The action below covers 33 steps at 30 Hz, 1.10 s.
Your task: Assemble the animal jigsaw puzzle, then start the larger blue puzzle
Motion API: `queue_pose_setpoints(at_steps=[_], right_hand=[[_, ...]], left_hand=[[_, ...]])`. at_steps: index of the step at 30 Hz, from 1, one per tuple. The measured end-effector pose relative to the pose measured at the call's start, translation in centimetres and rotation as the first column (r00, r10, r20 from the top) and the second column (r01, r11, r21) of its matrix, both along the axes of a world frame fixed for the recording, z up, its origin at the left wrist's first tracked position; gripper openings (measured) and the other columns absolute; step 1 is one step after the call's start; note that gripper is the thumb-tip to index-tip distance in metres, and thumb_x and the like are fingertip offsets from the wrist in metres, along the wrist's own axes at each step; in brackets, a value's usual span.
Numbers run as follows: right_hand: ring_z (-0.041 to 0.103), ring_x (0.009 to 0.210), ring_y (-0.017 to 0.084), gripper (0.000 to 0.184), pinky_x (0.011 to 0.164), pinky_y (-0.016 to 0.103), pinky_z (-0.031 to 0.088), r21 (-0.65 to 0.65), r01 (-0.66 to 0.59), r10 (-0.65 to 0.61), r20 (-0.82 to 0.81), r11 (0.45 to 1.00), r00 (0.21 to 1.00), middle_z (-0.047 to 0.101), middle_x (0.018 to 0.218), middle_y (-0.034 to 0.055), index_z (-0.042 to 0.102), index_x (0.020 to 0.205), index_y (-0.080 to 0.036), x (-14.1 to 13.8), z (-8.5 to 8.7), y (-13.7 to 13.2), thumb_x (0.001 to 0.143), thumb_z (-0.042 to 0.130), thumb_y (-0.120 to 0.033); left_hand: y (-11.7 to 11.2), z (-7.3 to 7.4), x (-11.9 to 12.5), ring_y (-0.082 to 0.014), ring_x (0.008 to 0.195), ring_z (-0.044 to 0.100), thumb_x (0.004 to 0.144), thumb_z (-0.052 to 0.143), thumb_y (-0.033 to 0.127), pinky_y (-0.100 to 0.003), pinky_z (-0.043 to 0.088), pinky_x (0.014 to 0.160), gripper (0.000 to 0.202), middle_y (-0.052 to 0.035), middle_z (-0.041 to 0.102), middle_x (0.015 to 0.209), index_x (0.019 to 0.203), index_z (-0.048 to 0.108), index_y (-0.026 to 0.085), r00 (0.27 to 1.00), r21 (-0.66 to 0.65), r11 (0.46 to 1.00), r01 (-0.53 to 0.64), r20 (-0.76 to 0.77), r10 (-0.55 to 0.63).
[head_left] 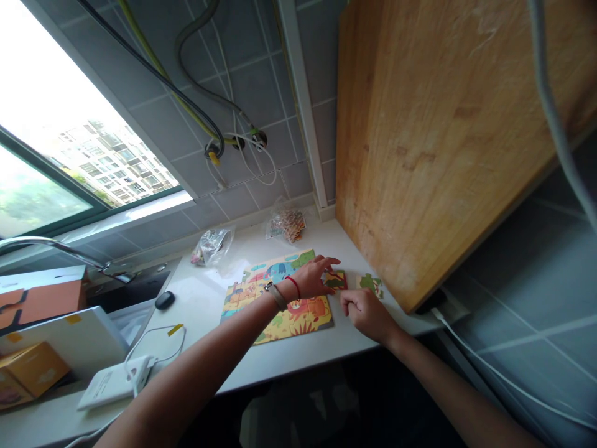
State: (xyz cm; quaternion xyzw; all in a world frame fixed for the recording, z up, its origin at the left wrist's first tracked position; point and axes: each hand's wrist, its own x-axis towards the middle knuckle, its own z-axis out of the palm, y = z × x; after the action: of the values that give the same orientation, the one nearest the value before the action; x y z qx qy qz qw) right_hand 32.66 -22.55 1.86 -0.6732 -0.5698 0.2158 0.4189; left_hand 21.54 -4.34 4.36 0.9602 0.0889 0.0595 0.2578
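A jigsaw puzzle (261, 286) with colourful animal pictures lies on the white counter, its pieces joined into a large sheet. My left hand (316, 277) reaches over its right part and hides some of it. The fingers are apart, with thumb and fingertips at the left edge of a dark green and red puzzle piece (336, 281). My right hand (366, 313) is closed just below that piece, its fingers curled in; anything inside them is hidden. Past it, near the wooden board, some green and cream puzzle pieces (370, 285) lie on the counter.
Behind the puzzle lie a clear plastic bag (212, 246) and a bag of patterned pieces (288, 224). A large wooden board (448, 137) leans at the right. On the left are a black oval object (165, 300), a white device with a cable (116, 381), boxes (32, 373) and a faucet (69, 249).
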Motion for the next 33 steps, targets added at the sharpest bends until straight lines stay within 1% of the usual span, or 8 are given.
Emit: queue_pose_setpoints(at_steps=[6,8,11,14,18,24,28,33], right_hand=[[0.054,0.057,0.015,0.025,0.06,0.027,0.034,-0.014,0.003,-0.003,-0.03,1.0,1.0,0.056,0.053,-0.0015,0.053,0.054,-0.022,0.0,0.0,0.0,0.072,0.047,-0.005],[0.054,0.057,0.015,0.025,0.06,0.027,0.034,-0.021,0.002,-0.002,-0.029,1.0,1.0,0.056,0.053,-0.0013,0.053,0.054,-0.022,0.0,-0.2,0.0,0.072,0.047,-0.005],[0.055,0.057,0.015,0.025,0.06,0.026,0.035,-0.029,-0.003,0.003,-0.033,1.0,0.999,0.056,0.053,-0.0013,0.052,0.054,-0.022,0.0,-0.3,0.0,0.072,0.046,-0.004],[0.054,0.057,0.015,0.025,0.06,0.027,0.035,-0.018,-0.014,0.013,-0.035,1.0,0.999,0.055,0.052,-0.0016,0.052,0.054,-0.022,0.0,-0.2,0.0,0.071,0.045,-0.004],[0.053,0.057,0.016,0.025,0.06,0.027,0.035,-0.008,-0.013,0.013,-0.039,1.0,0.999,0.055,0.053,-0.0018,0.052,0.054,-0.022,0.0,-0.1,0.0,0.071,0.045,-0.004],[0.053,0.057,0.016,0.024,0.061,0.026,0.035,-0.012,-0.012,0.012,-0.029,1.0,1.0,0.054,0.053,-0.0017,0.05,0.055,-0.022,0.0,-0.1,-0.1,0.071,0.045,-0.005],[0.052,0.057,0.015,0.024,0.06,0.027,0.034,-0.018,-0.016,0.015,-0.037,1.0,0.999,0.054,0.053,-0.0018,0.049,0.055,-0.022,0.0,-0.1,-0.1,0.071,0.045,-0.005],[0.05,0.055,0.015,0.024,0.06,0.027,0.035,-0.007,-0.018,0.018,-0.008,1.0,1.0,0.053,0.054,-0.0022,0.048,0.057,-0.023,0.2,-0.4,-0.1,0.072,0.044,-0.005]], left_hand=[[-0.4,0.0,0.1,-0.0192,0.099,0.07,0.077,0.081,0.007,-0.033,0.06,0.093,0.055,-0.0061,0.066,0.116,0.128,0.071,0.026,0.995,-0.015,0.999,-0.033,0.097,0.034],[0.6,0.2,0.1,-0.0146,0.086,0.071,0.079,0.078,0.005,-0.029,0.061,0.085,0.047,-0.0046,0.069,0.111,0.121,0.075,0.025,0.991,-0.087,0.993,-0.085,0.095,0.094],[3.1,0.4,-0.2,-0.0113,0.072,0.071,0.087,0.073,0.01,-0.025,0.061,0.073,0.027,-0.006,0.075,0.106,0.112,0.079,0.019,0.963,-0.186,0.951,-0.249,0.06,0.264],[5.3,0.2,-0.9,-0.0134,0.07,0.072,0.092,0.066,0.011,-0.024,0.061,0.068,0.02,-0.0075,0.078,0.094,0.108,0.077,0.013,0.934,-0.174,0.924,-0.34,0.051,0.354],[5.9,-0.7,-2.2,-0.0139,0.072,0.071,0.088,0.068,0.009,-0.026,0.06,0.074,0.017,-0.0043,0.077,0.088,0.099,0.078,0.016,0.922,-0.084,0.924,-0.374,0.074,0.38],[4.6,-1.8,-3.6,-0.0205,0.099,0.071,0.091,0.071,0.018,-0.033,0.057,0.095,0.018,-0.0077,0.071,0.109,0.108,0.077,0.02,0.926,0.03,0.934,-0.356,0.145,0.349],[4.2,-1.9,-4.9,-0.0191,0.099,0.071,0.099,0.062,0.02,-0.031,0.057,0.096,0.016,-0.0069,0.071,0.109,0.107,0.077,0.021,0.935,0.042,0.945,-0.323,0.171,0.312],[3.4,-2.8,-6.9,-0.0211,0.114,0.068,0.101,0.064,0.028,-0.036,0.055,0.106,0.018,-0.0079,0.069,0.124,0.114,0.075,0.024,0.945,0.014,0.972,-0.233,0.24,0.223]])
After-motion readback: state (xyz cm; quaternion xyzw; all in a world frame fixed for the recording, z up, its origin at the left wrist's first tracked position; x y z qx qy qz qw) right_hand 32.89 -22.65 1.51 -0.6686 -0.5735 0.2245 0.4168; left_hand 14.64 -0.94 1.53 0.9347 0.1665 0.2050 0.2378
